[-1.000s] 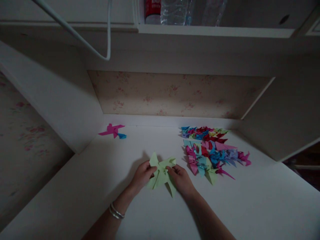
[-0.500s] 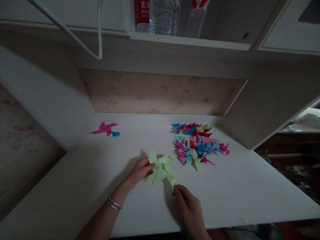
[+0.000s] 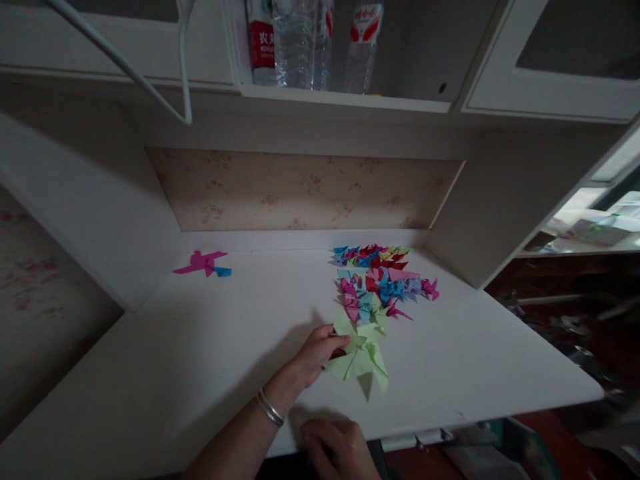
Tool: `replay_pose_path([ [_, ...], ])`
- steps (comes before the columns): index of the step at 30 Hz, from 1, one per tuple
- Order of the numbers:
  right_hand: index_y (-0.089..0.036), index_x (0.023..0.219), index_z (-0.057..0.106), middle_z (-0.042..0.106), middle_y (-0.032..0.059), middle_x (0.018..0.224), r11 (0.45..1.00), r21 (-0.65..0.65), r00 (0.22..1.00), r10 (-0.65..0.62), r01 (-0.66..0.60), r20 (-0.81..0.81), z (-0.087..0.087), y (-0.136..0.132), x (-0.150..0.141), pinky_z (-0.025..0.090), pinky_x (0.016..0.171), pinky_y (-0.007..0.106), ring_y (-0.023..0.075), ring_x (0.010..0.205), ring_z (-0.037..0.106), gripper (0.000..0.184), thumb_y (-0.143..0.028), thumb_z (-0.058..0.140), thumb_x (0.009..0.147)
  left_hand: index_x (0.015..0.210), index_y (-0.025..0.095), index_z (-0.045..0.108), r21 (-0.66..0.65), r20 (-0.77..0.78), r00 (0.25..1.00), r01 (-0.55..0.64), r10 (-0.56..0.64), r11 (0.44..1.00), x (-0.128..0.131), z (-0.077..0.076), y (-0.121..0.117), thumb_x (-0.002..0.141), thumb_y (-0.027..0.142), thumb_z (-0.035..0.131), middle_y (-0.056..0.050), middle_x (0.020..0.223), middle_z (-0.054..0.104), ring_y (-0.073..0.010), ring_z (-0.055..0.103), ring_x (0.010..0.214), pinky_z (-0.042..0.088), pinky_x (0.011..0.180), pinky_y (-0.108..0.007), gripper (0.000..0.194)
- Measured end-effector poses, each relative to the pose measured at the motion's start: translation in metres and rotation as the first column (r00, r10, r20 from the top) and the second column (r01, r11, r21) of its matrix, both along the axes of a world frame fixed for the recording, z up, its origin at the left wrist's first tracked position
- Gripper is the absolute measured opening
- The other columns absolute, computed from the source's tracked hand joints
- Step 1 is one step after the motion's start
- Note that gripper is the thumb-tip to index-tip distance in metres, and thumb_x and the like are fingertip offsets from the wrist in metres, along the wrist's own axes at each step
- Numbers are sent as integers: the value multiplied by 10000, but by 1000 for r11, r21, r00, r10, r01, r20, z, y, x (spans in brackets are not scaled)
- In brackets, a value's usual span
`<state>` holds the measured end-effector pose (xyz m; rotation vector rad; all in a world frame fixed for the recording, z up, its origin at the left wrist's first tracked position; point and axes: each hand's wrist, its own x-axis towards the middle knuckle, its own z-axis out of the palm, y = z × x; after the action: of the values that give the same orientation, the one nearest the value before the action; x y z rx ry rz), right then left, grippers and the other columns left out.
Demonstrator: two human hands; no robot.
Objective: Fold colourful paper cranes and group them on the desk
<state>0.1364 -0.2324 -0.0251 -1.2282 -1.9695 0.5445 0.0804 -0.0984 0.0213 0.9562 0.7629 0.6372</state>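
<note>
My left hand (image 3: 320, 352) pinches the left side of a light green folded-paper origami piece (image 3: 361, 357) with pointed flaps, shaped somewhat like a pinwheel. It is held just above the white table and overlaps the near edge of a cluster of small origami figures in view. At the table's front edge, my right hand (image 3: 340, 448) is apart from the green paper, its fingers curled in and nothing visible in them. Beyond the green piece lie colourful origami figures (image 3: 385, 287), several of them crane-like, in rows.
A pink and blue paper piece (image 3: 203, 263) lies at the back left of the white table (image 3: 240, 327). Plastic bottles (image 3: 295, 47) stand on the shelf above, and a white cable (image 3: 125, 63) hangs at upper left. Side panels bound the table.
My right hand has let go of the green paper's lower flap and drawn back to the table edge. My left hand has carried the paper rightward, nearer the small figures. The view has shifted slightly.
</note>
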Motion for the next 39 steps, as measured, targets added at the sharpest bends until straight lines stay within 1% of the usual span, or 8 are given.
replay_pose_path([
  [10, -216, 811, 658, 665, 8, 570, 996, 93, 997, -21, 14, 77, -6, 2, -3, 395, 482, 208, 149, 474, 616, 197, -218, 464, 849, 878, 140, 631, 177, -222, 974, -3, 43, 984, 19, -32, -2, 717, 260, 615, -61, 817, 694, -162, 622, 711, 418, 559, -203, 201],
  [17, -202, 769, 642, 641, 13, 533, 984, 177, 988, -31, 4, 151, -10, 3, -5, 365, 471, 210, 141, 437, 587, 197, -214, 458, 840, 804, 129, 634, 382, -342, 928, -3, 145, 924, 26, -35, 0, 752, 271, 565, -85, 783, 697, -162, 623, 662, 408, 546, -212, 166],
  [21, -203, 772, 641, 635, 8, 515, 977, 212, 990, -33, 4, 136, -11, 4, -6, 364, 466, 209, 137, 421, 578, 201, -215, 453, 842, 616, 137, 629, 418, -493, 859, 96, 137, 903, 30, -39, 1, 769, 415, 562, -44, 568, 629, -136, 539, 475, 340, 452, -219, 325],
  [25, -217, 779, 652, 650, 4, 533, 979, 200, 992, -45, 20, 121, -16, 5, -7, 378, 469, 208, 139, 420, 580, 187, -214, 470, 822, 588, 140, 644, 389, -538, 840, 180, 64, 903, 26, -45, 4, 787, 544, 512, -24, 493, 579, -114, 450, 358, 289, 404, -232, 470],
  [28, -233, 800, 672, 672, 5, 571, 992, 123, 995, -38, 27, 89, -16, 8, -6, 387, 475, 208, 145, 451, 594, 180, -215, 492, 802, 583, 150, 640, 453, -519, 850, 186, 88, 872, 14, -41, 9, 796, 565, 498, -37, 500, 609, -107, 452, 369, 278, 413, -226, 487],
  [30, -236, 797, 684, 679, -1, 601, 1000, -14, 999, -13, 14, 37, -11, 11, -4, 385, 485, 198, 136, 486, 597, 187, -209, 499, 795, 605, 156, 632, 483, -516, 844, 149, 144, 863, -2, -36, 16, 812, 569, 465, -33, 505, 618, -100, 450, 356, 272, 409, -219, 491],
  [34, -203, 795, 692, 609, -16, 583, 940, -342, 990, -47, -2, -137, 15, 23, -4, 325, 458, 183, 102, 495, 514, 221, -249, 482, 842, 617, 160, 592, 490, -494, 811, -39, 314, 871, -45, -23, 32, 810, 537, 468, 15, 434, 542, -85, 392, 304, 235, 376, -212, 441],
  [39, -176, 842, 691, 472, -43, 503, 895, -445, 933, -143, -20, -331, 47, 62, -24, 271, 431, 193, 87, 450, 385, 292, -383, 489, 872, 651, 163, 577, 360, -388, 836, -249, 387, 899, -93, -15, 42, 771, 544, 519, 45, 422, 485, -74, 368, 327, 218, 364, -198, 404],
])
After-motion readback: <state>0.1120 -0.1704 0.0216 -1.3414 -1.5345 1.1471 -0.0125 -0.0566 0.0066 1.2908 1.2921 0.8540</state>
